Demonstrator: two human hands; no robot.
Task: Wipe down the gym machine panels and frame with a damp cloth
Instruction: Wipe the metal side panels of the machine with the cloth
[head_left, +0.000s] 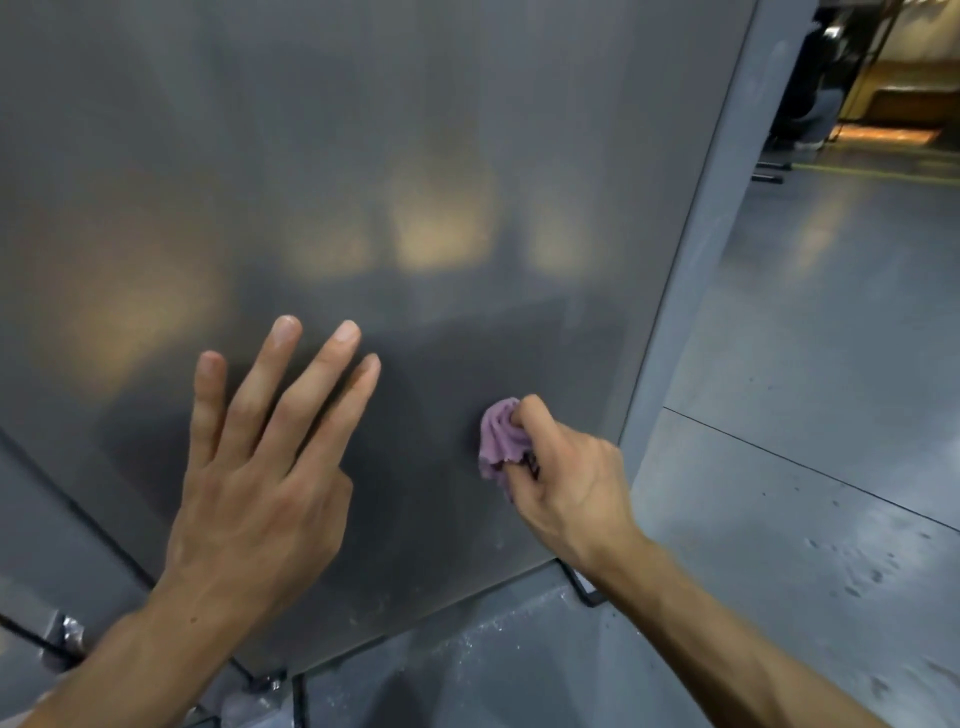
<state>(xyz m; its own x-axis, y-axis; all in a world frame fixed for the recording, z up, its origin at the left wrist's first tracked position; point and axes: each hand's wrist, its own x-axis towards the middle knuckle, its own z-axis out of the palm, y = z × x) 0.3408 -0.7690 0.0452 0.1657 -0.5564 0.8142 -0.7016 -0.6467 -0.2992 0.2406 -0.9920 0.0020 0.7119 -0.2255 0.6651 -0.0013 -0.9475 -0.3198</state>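
Note:
A large frosted grey machine panel (363, 156) fills most of the head view, with blurred warm light showing through it. My left hand (265, 457) lies flat against its lower part, fingers straight and spread. My right hand (566, 478) grips a bunched purple cloth (501, 439) and presses it onto the panel near the lower right corner. A grey frame post (711, 234) runs along the panel's right edge. The grey frame base (467, 665) sits below the panel, speckled with dust.
Polished grey floor (810, 389) stretches to the right, with scuff marks near my right forearm. At the far upper right stand dark equipment and a person's legs (815, 104) beside a lit orange area. A bolt bracket (70, 636) sits at the lower left.

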